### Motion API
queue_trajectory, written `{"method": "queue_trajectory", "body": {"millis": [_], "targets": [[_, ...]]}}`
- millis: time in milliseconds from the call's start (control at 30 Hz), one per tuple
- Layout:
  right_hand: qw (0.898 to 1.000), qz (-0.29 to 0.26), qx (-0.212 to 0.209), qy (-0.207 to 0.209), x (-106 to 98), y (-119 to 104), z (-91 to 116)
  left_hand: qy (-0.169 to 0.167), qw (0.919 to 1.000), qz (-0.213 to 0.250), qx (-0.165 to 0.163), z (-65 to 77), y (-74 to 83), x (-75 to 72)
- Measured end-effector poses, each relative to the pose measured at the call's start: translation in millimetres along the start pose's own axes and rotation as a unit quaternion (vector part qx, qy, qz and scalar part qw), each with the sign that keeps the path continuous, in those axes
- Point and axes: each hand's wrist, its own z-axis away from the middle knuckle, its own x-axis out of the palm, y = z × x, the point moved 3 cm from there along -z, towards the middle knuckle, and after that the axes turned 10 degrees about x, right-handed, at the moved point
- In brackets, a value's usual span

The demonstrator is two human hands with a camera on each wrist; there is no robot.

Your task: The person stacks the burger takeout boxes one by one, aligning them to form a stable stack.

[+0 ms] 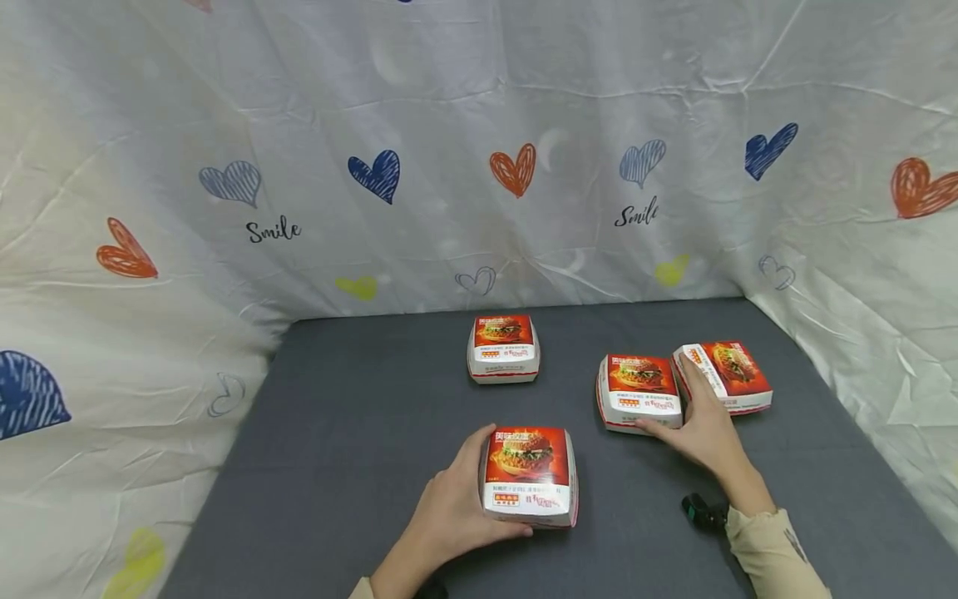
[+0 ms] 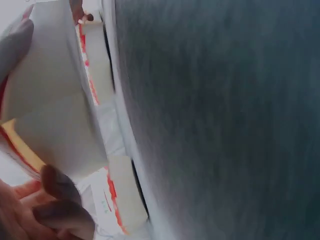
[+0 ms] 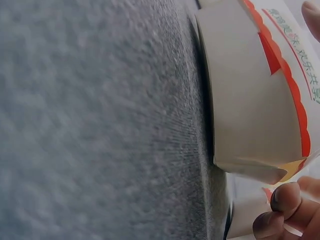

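"Grey cloth (image 1: 359, 433) is what I see first on my screen, from far away."

"What is the left hand (image 1: 452, 507) doing?"

"It is holding the near box (image 1: 527, 474), a burger box at the front. Its fingers wrap the left side and its thumb goes along the front edge. The left wrist camera shows me a gap under the box, so it is up off the cloth."

"And the right hand (image 1: 707, 428)?"

"It grips the middle box (image 1: 642, 391) by a corner, thumb at the front and fingers down the right side. That box sits on the cloth."

"Is anything in its way?"

"Yes, the side box (image 1: 722, 377) is close up on the right. The pointing finger covers a bit of it. I can't tell if the two boxes touch. The side box is turned a different way from the others."

"What else is around?"

"The far box (image 1: 505, 349) sits at the back, behind the near box. Behind that hangs a white sheet (image 1: 434, 50), like a wall. It has red, blue and yellow hearts (image 1: 376, 175) on it, and it goes round both sides."

"What's that dark lump?"

"Some black thing (image 1: 703, 513), just beside the cream sleeve (image 1: 774, 553). I can't tell what it is."
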Motion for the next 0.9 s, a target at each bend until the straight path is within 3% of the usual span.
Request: {"method": "queue_trajectory", "body": {"millis": [367,633,900], "targets": [[0.999,0.005,0.013,-0.047,1,2,-10,0.005,0.9998,-0.016,-0.013,4.4,-1.7,8.2],[0.997,0.011,0.033,-0.073,4,5,-14,-0.03,0.9986,-0.009,-0.043,3.9,-9.4,18.6],[0.996,0.015,0.036,-0.085,7,5,-16,-0.022,0.9991,0.004,-0.036,6.1,-9.9,21.6]]}}
